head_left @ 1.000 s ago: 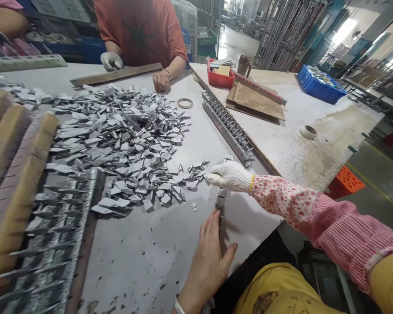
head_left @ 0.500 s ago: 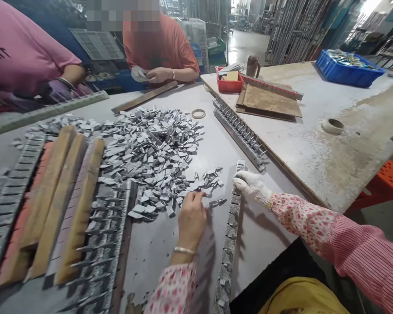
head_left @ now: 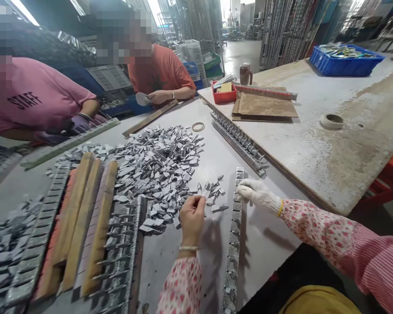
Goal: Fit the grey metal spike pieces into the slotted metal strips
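My bare left hand (head_left: pixel 191 216) is closed in a pinch on a small grey metal piece at the near edge of the big heap of metal pieces (head_left: pixel 157 161). My right hand (head_left: pixel 257 194), in a white glove, rests with curled fingers on the far end of a long slotted metal strip (head_left: pixel 233 244) that runs toward me on the grey table (head_left: pixel 275 244). A few loose pieces (head_left: pixel 214 194) lie between my two hands.
Wooden bars and filled strips (head_left: pixel 85 226) lie at the left. Another filled strip (head_left: pixel 239 141) lies at the table's right edge. Two seated people work across the table. A red box (head_left: pixel 223 93), boards, tape rolls and a blue crate (head_left: pixel 345 61) sit on the neighbouring table.
My left hand left the strip's near part, went to the heap's edge and pinched up a piece. My head rose, so more of the people shows. My right hand stayed on the strip.
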`<state>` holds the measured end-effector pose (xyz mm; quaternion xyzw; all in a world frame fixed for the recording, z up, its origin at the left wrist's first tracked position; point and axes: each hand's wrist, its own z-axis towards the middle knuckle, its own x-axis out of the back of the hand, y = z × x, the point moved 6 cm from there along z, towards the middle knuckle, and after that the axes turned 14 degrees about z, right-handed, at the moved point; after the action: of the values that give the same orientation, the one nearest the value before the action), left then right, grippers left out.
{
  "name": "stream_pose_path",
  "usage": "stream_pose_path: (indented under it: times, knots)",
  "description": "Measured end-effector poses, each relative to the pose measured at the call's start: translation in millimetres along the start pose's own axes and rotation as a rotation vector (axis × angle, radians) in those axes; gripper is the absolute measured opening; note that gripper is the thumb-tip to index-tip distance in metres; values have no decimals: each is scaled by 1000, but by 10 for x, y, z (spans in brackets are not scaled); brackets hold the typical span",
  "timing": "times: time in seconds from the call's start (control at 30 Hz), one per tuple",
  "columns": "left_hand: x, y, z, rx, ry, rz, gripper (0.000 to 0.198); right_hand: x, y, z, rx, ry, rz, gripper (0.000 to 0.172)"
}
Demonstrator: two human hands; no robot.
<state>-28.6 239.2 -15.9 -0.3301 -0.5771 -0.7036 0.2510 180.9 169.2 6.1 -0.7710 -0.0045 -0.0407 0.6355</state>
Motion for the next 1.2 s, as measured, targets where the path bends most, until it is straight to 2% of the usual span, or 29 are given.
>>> stream_pose_path:
  times: [0.1, 0.2, 0.3, 0.37, 0.4, 0.47, 0.5, 0.57, 0.67, 0.77, 0.87, 0.97, 1.03, 1.07, 1.13, 1.2]
  knots:
    - [175, 194, -337, -67, -79, -169, 26, -270, -106, -5, -177, -169, 157, 27]
    - [266, 364, -680, -86, -190, -472, 21, -547, -186, -145, -198, -431, 232, 35]
    - [179, 434, -944, 30, -368, -866, 25, -661, -178, -363, -211, -572, 285, 38]
    - [50, 413, -1067, 188, -464, -998, 28, -640, -158, -464, -196, -554, 308, 38]
    - [4, 380, -1104, 263, -453, -993, 30, -609, -151, -492, -167, -519, 300, 39]
    - [-5, 308, -1137, 337, -322, -836, 30, -537, -136, -517, -83, -426, 261, 37]
    - [38, 301, -1138, 307, -228, -706, 29, -510, -122, -524, -46, -388, 240, 37]
    - [159, 380, -1145, 146, -65, -433, 27, -482, -79, -541, 11, -335, 222, 37]
    - [243, 529, -1190, -62, 12, -199, 24, -487, 31, -577, 9, -290, 218, 37]
    - [184, 538, -1200, -85, -60, -133, 27, -517, 150, -608, -90, -302, 238, 38]
    - [61, 527, -1166, -116, -156, -80, 40, -496, 170, -560, -132, -349, 245, 39]
    - [-72, 463, -1136, -114, -222, -17, 40, -297, 131, -370, -102, -243, 150, 39]
    - [-169, 381, -1152, -97, -265, -24, 35, -127, 94, -225, -51, -145, -63, 39]
    - [-228, 345, -1178, -109, -300, -43, 44, -70, 73, -164, -17, -128, -213, 39]
    - [-352, 282, -1255, -156, -381, -71, 61, -33, 44, -79, 51, -153, -516, 38]
    - [-450, 225, -1334, -190, -433, -69, 64, -53, 46, -32, 91, -187, -758, 39]
